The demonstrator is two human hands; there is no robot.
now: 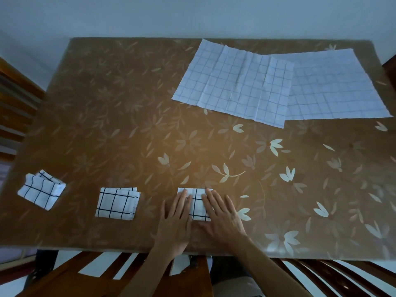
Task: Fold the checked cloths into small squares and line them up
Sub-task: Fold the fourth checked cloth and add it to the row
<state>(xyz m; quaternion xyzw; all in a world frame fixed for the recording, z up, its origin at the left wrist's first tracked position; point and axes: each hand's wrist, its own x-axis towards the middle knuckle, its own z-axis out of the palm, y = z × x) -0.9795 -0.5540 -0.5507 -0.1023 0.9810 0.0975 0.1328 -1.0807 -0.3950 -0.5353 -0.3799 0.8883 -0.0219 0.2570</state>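
Both hands, left (174,219) and right (222,217), open flat on folded cloth (198,207) near table's front edge (107,248), bare room beyond.

You are facing a rectangular table covered in a brown, glossy cloth with a pale flower-and-leaf print (132,116). Along its near edge lie three small folded white cloths with dark checks: one at the far left (41,189) (loosely folded, turned at an angle), one squarer in the middle (116,203), and one to its right (198,207), with both your hands lying flat on it. At the far right lie two unfolded, creased white checked cloths, the left one (233,84) overlapping the right one (334,86).
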